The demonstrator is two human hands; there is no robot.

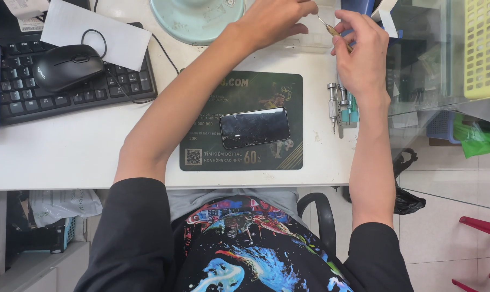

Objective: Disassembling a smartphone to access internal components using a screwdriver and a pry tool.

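My right hand [361, 51] grips a slim screwdriver [334, 31] with a brass-coloured handle, tip pointing up-left. My left hand [275, 20] reaches across the desk, fingers pinched at the tip of that screwdriver; whether it holds anything small is too fine to tell. A black smartphone [254, 127] lies screen up on a dark green printed mat [242, 157], well below both hands. Other small screwdrivers [338, 105] lie at the mat's right edge, under my right wrist.
A pale green round lamp base [193, 19] stands at the back. A black keyboard [66, 89] with a black mouse [66, 65] and white paper [93, 30] sits left. A yellow basket [485, 48] is far right, beyond a glass surface [423, 70].
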